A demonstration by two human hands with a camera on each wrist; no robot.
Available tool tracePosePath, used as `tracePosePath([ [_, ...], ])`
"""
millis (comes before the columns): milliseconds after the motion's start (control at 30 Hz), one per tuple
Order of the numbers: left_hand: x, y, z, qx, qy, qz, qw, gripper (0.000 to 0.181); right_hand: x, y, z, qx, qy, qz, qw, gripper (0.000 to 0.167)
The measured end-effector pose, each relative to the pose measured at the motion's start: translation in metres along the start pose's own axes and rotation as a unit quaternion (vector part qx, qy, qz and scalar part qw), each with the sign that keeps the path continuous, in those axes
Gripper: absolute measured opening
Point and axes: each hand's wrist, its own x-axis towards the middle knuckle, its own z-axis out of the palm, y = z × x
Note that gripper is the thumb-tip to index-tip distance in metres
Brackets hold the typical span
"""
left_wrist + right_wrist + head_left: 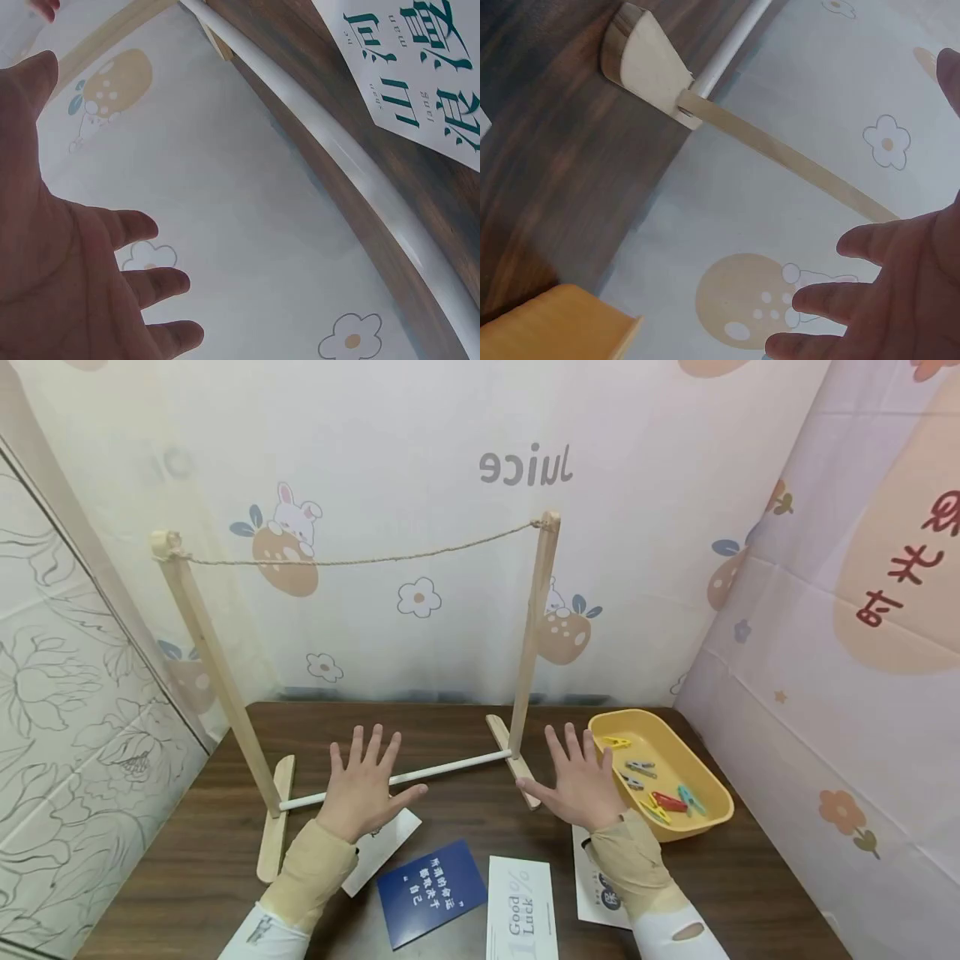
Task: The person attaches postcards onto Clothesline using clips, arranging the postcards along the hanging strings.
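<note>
Two bare hands are held palms forward above a dark brown table (pixel 176 881). The left hand (pixel 365 789) has its fingers straight and spread, the thumb extended toward the right hand; it has hold of nothing and, in the head view, overlaps the white rod (pixel 457 767) and part of a white card (pixel 386 845). The right hand (pixel 581 783) is likewise fully spread and holds nothing; it appears just beside the yellow tray (pixel 697 762). The rod joins the feet of a wooden stand, whose left post (pixel 217 668) and right post (pixel 536 627) are linked at their tops by a slightly sagging string (pixel 360 562). In front of the stand lie four cards: the white one near the left wrist, its green characters visible in the left wrist view; a blue card (pixel 432 895) with white writing, set at a slant; a white "Good Luck" card (pixel 519 906), cut off by the lower edge of the head view; and another pale card (pixel 595 897), partly hidden by the right forearm. The tray, at the table's right side, contains small clips, among them a red clip (pixel 670 802) and a teal clip (pixel 692 799).
</note>
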Motion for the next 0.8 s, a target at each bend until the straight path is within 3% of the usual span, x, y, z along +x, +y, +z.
tracePosePath([
  [233,-0.003,-0.004,-0.005,-0.004,-0.002,0.001,1.0,0.104,0.005,0.0,-0.009,-0.001,0.008,0.002,1.0,0.103],
  [533,-0.005,-0.01,-0.015,-0.002,0.016,-0.003,0.9999,0.104,0.01,-0.001,-0.015,-0.001,0.02,0.0,0.9998,0.105],
  [800,-0.011,-0.017,-0.023,-0.008,0.065,0.003,0.9978,0.097,0.015,-0.005,-0.02,0.005,0.02,-0.013,0.9997,0.104],
])
